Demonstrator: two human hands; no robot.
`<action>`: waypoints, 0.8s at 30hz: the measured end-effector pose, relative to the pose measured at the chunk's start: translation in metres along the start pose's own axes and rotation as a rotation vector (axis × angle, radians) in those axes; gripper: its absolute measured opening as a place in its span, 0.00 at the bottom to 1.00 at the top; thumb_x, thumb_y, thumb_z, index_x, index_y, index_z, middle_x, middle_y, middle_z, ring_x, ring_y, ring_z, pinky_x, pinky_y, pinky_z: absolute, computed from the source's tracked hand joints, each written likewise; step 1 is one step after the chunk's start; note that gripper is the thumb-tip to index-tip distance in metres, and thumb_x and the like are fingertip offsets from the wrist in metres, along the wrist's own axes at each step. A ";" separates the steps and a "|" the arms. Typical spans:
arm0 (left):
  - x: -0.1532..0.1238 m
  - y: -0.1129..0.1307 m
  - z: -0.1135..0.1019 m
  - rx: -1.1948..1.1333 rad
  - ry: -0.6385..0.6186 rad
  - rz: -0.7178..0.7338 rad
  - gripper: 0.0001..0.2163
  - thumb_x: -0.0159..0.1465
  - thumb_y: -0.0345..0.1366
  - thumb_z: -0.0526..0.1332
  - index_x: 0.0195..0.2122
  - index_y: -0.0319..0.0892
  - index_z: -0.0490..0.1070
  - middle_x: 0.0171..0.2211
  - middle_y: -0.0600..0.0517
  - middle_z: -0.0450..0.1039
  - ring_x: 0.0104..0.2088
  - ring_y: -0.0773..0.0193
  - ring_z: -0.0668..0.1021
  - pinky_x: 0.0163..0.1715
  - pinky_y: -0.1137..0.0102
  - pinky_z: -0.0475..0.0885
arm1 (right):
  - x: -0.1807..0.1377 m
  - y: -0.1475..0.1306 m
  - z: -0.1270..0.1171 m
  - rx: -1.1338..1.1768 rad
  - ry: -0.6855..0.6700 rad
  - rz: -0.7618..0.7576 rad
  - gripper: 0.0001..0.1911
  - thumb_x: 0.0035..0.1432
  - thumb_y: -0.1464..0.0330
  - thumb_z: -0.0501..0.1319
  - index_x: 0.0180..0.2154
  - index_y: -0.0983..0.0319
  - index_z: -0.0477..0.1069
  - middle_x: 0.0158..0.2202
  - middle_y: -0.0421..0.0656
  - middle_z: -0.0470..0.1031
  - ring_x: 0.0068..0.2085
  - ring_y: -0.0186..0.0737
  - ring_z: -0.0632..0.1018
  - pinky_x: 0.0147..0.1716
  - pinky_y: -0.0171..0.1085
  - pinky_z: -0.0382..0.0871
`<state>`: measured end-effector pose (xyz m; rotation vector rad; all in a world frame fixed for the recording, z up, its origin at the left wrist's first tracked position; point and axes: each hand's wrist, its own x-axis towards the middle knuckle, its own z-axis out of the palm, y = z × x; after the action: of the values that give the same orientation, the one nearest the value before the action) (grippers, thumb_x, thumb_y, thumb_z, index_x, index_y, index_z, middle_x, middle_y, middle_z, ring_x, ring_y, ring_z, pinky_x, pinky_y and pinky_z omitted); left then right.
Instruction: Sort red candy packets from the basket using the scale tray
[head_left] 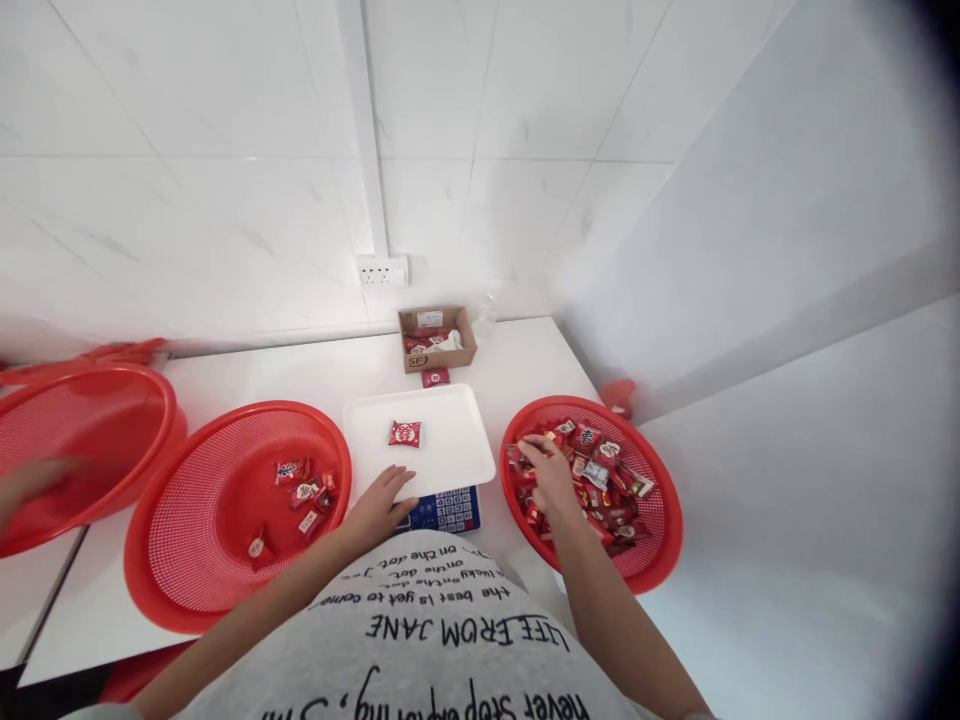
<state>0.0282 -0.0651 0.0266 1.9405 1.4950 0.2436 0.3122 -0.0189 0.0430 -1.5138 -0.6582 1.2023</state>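
My left hand point(381, 508) lies with its fingers stretched out at the front left edge of a white tray point(457, 455). One red packet with white print point(405, 433) rests on that tray, which sits on a scale with a blue keypad point(448, 510). Over the right red basket point(667, 495), my right hand point(551, 478) is closed in a pinch, with a small red packet point(514, 454) at its fingertips. A pile of small wrapped packets point(600, 475), mostly red, fills the middle of this basket.
Left of the tray stands a red basket point(180, 520) with several packets point(304, 492). Another person's hand point(34, 488) reaches into a further red basket point(154, 400). Behind the tray are a cardboard box point(437, 360) of packets and a loose red packet point(435, 378), near the wall.
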 end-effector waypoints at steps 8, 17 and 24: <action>0.002 -0.006 0.005 -0.001 0.021 0.082 0.22 0.61 0.39 0.54 0.57 0.41 0.58 0.57 0.43 0.60 0.59 0.55 0.60 0.57 0.56 0.57 | -0.023 0.015 0.086 0.312 -0.349 0.440 0.12 0.45 0.65 0.66 0.31 0.59 0.65 0.28 0.37 0.74 0.30 0.34 0.75 0.30 0.38 0.73; 0.009 -0.006 0.007 0.231 0.045 0.211 0.24 0.60 0.38 0.56 0.58 0.46 0.56 0.62 0.45 0.52 0.61 0.49 0.54 0.56 0.50 0.55 | -0.018 0.020 0.065 0.226 -0.203 0.436 0.11 0.46 0.72 0.63 0.35 0.57 0.66 0.34 0.40 0.72 0.37 0.35 0.75 0.35 0.38 0.74; 0.023 0.001 0.001 0.362 -0.060 0.134 0.24 0.61 0.41 0.55 0.59 0.49 0.56 0.64 0.49 0.48 0.62 0.47 0.51 0.57 0.47 0.51 | -0.021 0.015 0.077 0.243 -0.354 0.329 0.28 0.41 0.75 0.60 0.47 0.53 0.62 0.47 0.41 0.70 0.45 0.36 0.74 0.44 0.39 0.71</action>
<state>0.0368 -0.0443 0.0205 2.3143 1.4481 -0.0321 0.2313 -0.0125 0.0398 -1.2443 -0.4777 1.7613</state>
